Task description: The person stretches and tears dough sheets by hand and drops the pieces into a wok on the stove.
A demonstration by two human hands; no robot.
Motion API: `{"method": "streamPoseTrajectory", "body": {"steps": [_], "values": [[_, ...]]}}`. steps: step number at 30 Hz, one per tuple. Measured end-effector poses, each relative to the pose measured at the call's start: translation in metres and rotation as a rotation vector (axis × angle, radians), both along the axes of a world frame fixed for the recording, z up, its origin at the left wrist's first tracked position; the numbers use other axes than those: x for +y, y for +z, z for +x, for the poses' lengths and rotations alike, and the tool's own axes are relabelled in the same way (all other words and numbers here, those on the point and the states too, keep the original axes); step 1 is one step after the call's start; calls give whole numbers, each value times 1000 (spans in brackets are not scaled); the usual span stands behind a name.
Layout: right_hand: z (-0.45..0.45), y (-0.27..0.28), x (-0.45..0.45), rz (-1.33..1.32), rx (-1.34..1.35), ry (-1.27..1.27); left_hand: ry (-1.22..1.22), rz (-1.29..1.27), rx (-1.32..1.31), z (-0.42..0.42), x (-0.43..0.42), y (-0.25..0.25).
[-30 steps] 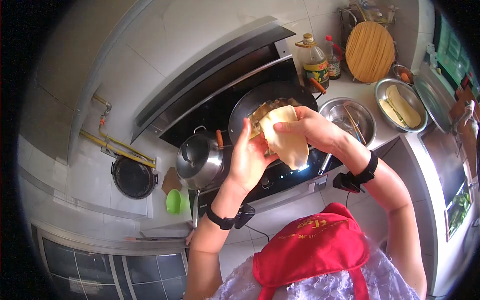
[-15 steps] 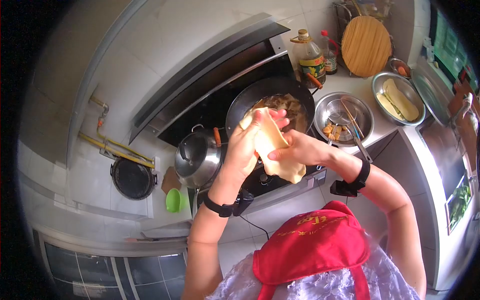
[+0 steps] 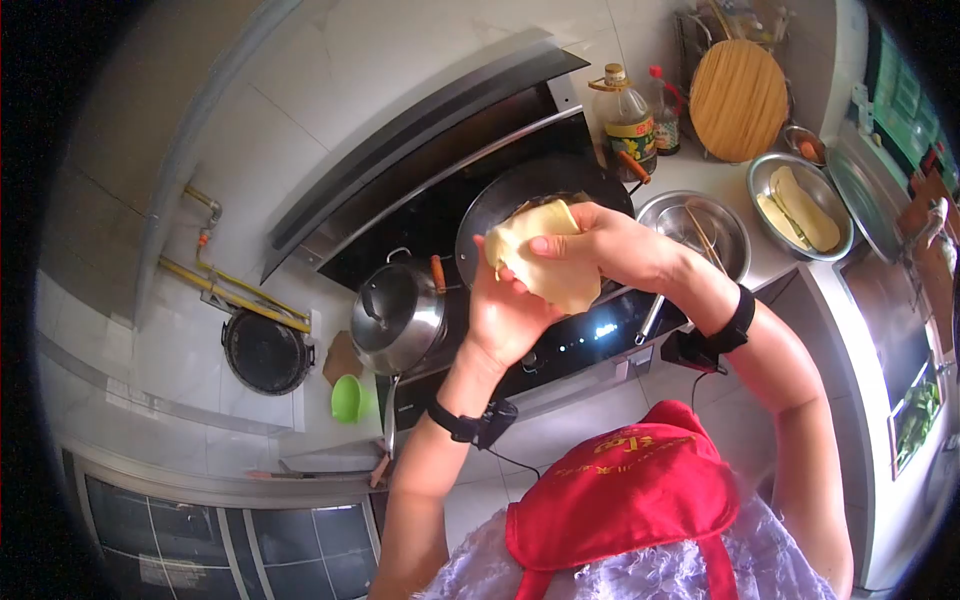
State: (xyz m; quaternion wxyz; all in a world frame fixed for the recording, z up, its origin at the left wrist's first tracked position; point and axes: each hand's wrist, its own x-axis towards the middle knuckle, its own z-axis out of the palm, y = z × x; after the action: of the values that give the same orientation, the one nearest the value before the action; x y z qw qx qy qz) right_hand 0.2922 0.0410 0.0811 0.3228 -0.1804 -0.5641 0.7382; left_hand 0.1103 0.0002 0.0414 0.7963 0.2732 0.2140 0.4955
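Note:
A flat, pale yellow sheet of dough [image 3: 560,279] is held between both hands, above the near side of the dark wok [image 3: 490,205]. My left hand [image 3: 503,318] is under and beside the dough, its fingers curled against the left edge. From the right, my right hand [image 3: 605,240] grips the dough, with the thumb pressed on top. The dough's lower part hangs loose toward me. Most of the wok's contents are hidden behind the dough and hands.
Left of the wok stands a lidded steel pot [image 3: 400,318]. A steel bowl [image 3: 735,225] with chopsticks is to the right, beyond it a bowl [image 3: 848,225] holding more dough pieces. An oil bottle [image 3: 630,130] and a round wooden board [image 3: 738,100] stand behind. A green scoop [image 3: 346,399] lies at left.
The dough has shifted from hanging lengthwise to lying flatter across the hands. My right hand has moved up and its thumb now presses the top of the sheet.

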Motion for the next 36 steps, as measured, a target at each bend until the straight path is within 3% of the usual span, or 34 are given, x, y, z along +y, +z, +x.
{"method": "streamPoseTrajectory", "body": {"steps": [4, 8, 10, 15, 18, 25, 30, 33, 36], "values": [[-2, 5, 9, 6, -94, -93, -150, -30, -133, 15, -17, 21], [-4, 4, 4, 26, -154, -99, -8, -45, -118, 11, -17, 31], [-5, 1, -1, 82, -221, -82, 64, 48, 244, 1, -6, 32], [-13, -23, -13, 339, -269, -31, 236, 281, 440, 12, 0, 43], [-13, -33, -21, 65, -145, 182, 260, 279, 360, 0, 8, 51], [-9, -54, -34, -7, -167, 154, 537, 263, 334, -11, 19, 50], [-7, -60, -38, -110, -32, 120, 379, 293, 130, -13, 9, 69], [-2, -42, -41, -64, 12, 113, 224, 319, 415, -17, 5, 68], [-3, -41, -44, -17, -35, 106, 382, 330, 474, -26, 19, 58]]}}
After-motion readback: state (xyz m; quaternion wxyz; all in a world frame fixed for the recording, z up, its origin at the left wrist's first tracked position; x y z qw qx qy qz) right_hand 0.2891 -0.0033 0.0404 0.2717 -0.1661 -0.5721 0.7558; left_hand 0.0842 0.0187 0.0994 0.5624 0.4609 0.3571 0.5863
